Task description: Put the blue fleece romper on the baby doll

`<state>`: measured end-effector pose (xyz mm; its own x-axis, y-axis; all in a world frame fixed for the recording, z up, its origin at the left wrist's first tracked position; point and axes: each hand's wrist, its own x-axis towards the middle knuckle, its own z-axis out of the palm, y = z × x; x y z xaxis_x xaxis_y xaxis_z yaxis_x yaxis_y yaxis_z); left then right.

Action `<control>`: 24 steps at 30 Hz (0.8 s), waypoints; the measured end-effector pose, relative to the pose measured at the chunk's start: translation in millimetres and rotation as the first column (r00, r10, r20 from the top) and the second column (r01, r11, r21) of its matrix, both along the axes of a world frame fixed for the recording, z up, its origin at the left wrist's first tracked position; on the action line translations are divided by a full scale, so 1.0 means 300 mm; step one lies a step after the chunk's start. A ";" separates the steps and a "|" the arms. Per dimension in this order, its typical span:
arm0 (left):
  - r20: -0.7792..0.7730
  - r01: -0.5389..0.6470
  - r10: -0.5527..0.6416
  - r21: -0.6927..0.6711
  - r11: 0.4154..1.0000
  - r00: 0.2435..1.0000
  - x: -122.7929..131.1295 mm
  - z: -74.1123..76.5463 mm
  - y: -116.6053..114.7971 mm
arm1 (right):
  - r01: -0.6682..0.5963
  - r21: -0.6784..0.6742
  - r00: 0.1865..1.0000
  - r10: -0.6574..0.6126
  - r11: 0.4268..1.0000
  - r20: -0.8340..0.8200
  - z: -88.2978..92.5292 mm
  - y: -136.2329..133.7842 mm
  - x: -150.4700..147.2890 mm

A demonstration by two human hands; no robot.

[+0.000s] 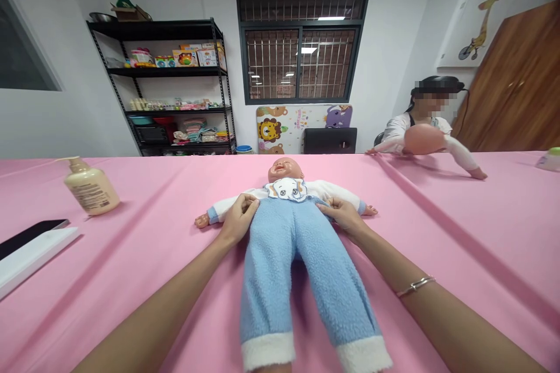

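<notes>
My left grip [238,215] and right grip [344,215] pinch blue pants [273,245] at waist. Risk: uneven pull may twist doll [285,170] or drag it across tabletop [153,210].

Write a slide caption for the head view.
Left hand and right hand pinch the waist of blue fleece trousers on a baby doll lying face-up on pink cloth.

We see matt, nubbly light-blue fleece trousers [271,268] with 2 white plush cuffs [268,351], a round, glossy plastic doll head [284,169] and a shiny silver metal bracelet [415,286].
</notes>
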<state>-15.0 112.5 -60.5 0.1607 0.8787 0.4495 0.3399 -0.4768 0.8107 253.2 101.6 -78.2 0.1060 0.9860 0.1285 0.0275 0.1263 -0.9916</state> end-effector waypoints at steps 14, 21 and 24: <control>-0.122 -0.023 0.051 0.219 0.975 0.991 0.018 0.024 -0.022 | -0.015 0.002 0.988 0.015 1.000 -0.151 0.003 -0.004 -0.012; -0.282 0.062 -0.018 0.147 0.987 0.959 0.026 0.028 -0.014 | -0.111 0.013 0.988 0.112 0.994 -0.105 -0.005 -0.003 -0.005; -0.260 0.088 -0.046 0.152 0.985 0.964 0.029 0.037 -0.019 | -0.136 0.011 0.987 0.136 0.991 -0.083 -0.004 -0.005 -0.003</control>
<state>-6.3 106.7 -49.4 0.3440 0.7817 0.5201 0.4883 -0.6221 0.6120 252.2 100.0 -79.3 -0.0184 0.9914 0.1299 -0.0726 0.1283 -0.9891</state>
